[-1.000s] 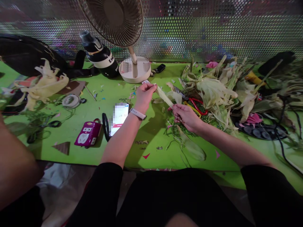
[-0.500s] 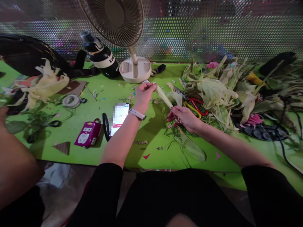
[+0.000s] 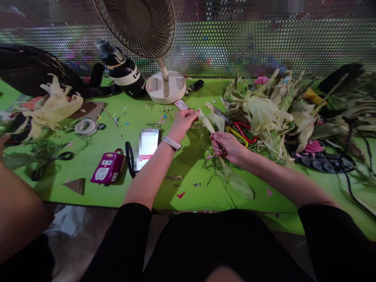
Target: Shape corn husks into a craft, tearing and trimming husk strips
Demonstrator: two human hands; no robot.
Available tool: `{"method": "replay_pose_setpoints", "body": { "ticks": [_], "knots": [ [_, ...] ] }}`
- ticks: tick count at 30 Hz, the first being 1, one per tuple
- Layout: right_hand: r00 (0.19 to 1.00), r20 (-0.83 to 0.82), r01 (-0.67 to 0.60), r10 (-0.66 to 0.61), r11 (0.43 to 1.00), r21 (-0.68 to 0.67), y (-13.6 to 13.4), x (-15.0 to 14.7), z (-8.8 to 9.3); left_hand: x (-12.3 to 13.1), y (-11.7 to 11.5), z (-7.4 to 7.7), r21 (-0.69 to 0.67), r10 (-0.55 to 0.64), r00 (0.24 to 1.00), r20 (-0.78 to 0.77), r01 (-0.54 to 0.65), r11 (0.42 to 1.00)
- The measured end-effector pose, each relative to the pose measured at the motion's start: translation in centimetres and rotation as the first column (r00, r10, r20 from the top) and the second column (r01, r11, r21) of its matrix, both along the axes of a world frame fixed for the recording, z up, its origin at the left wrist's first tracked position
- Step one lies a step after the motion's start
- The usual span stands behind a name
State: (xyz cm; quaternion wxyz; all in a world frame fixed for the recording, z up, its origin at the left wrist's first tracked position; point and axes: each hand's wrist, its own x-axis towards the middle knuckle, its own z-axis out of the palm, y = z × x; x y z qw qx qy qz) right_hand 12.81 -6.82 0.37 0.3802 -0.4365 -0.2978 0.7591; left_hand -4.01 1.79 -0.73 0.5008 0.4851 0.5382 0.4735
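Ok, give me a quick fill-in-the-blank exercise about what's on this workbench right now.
1. The left hand and right hand pinch the husk strip above the ____ table.
2. The watch band sits on the ____ wrist.
3. The smartphone lies screen-____.
4. The round white base behind the hands belongs to a ____.
Missing words: green; left; up; fan.

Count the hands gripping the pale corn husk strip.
2. The left hand pinches the far end of the corn husk strip, near the fan base; the right hand holds its near end. A co-worker's arm at the left edge is apart from it.
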Motion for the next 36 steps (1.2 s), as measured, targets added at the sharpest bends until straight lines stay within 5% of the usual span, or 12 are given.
{"method": "replay_pose_setpoints", "body": {
  "ticks": [4, 7, 11, 16, 21, 27, 30, 36],
  "knots": [
    [0.999, -0.006, 0.047, -0.047, 0.999, -0.006, 0.2, 0.1, 0.1, 0.1, -2.2, 2.5, 0.132, 0.026, 0.973, -0.228, 0.004, 0.991],
    [0.998, 0.014, 0.056, -0.056, 0.998, 0.007, 0.2, -0.1, -0.1, 0.6, -4.8, 3.2, 0.063, -0.157, 0.922, -0.353, 0.191, 0.98],
    [0.996, 0.068, 0.055, -0.058, 0.997, 0.051, -0.3, -0.5, -0.3, 1.8, -7.8, 2.5, -0.109, -0.334, 0.928, -0.163, 0.319, 0.941],
    [0.997, 0.072, 0.026, -0.032, 0.996, 0.088, -0.7, -0.8, -0.4, 2.9, -8.9, 2.0, -0.201, -0.186, 0.965, 0.184, 0.222, 0.954],
    [0.999, 0.039, 0.028, -0.032, 0.996, 0.087, -0.8, -0.8, -0.1, 3.4, -8.7, 1.1, -0.224, -0.081, 0.916, 0.392, 0.181, 0.958],
    [0.994, 0.05, -0.097, 0.095, 0.995, 0.035, -0.3, -0.1, 0.6, 2.7, -8.1, 2.1, -0.13, -0.099, 0.93, 0.354, 0.153, 0.98],
    [0.998, 0.059, -0.022, 0.017, 0.996, 0.083, 0.3, 0.5, 1.2, 1.9, -8.1, 3.4, -0.058, -0.084, 0.972, 0.219, 0.099, 0.993],
    [1.0, -0.019, -0.019, 0.02, 0.997, 0.078, 0.3, 0.5, 1.3, 1.9, -9.1, 3.7, -0.189, -0.35, 0.915, 0.199, 0.386, 0.903]
  ]
}}
